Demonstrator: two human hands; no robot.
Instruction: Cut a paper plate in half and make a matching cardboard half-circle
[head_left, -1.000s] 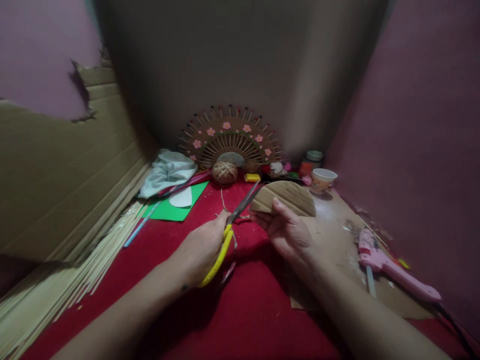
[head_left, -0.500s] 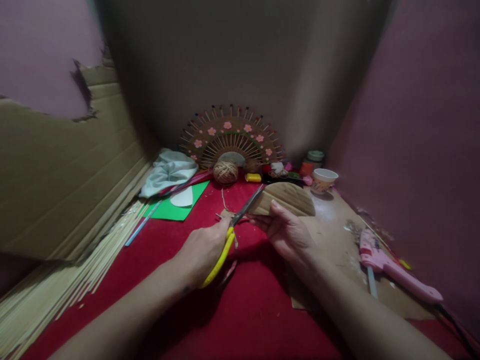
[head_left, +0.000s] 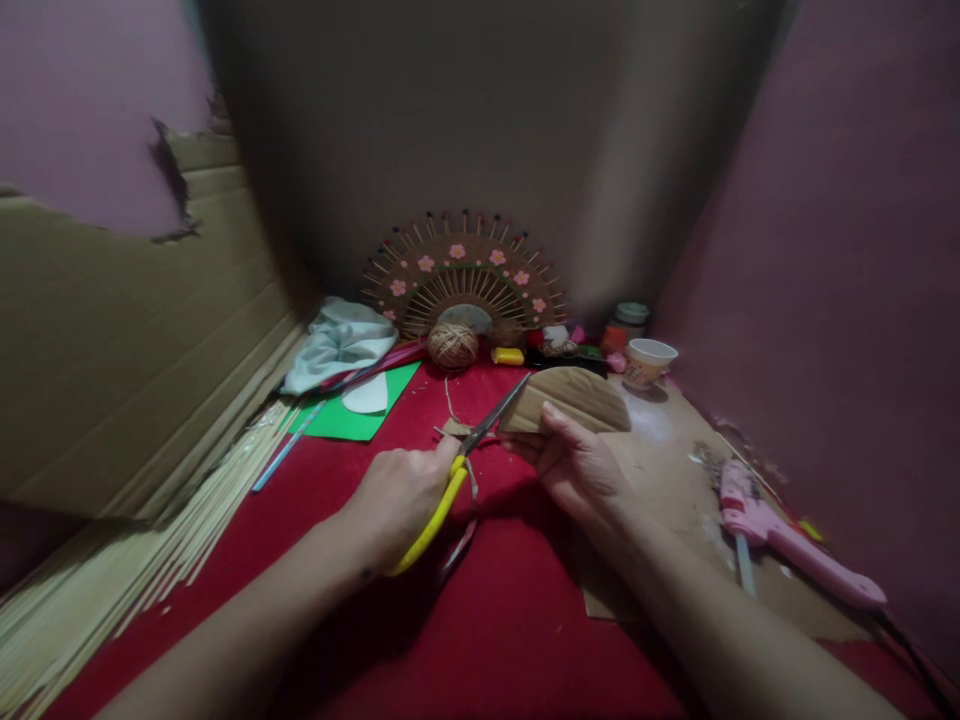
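A: Cardboard piece (head_left: 574, 398), half-round and ribbed, pinched between thumb and fingers of right hand (head_left: 581, 470), held above red cloth (head_left: 495, 610).

B: Scissors (head_left: 457, 465), yellow handles, gripped in curled left hand (head_left: 401, 500); steel blades at left edge of piece.

A: Short snips, turning piece rather than blades.

B: Thumb clear of cut line.

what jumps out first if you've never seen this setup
At centre, the left hand works yellow-handled scissors against a piece of brown cardboard that the right hand holds up over the red cloth. Behind them, against the back wall, stands a fan-shaped stick ornament with pink flowers. A pink glue gun lies at the right.
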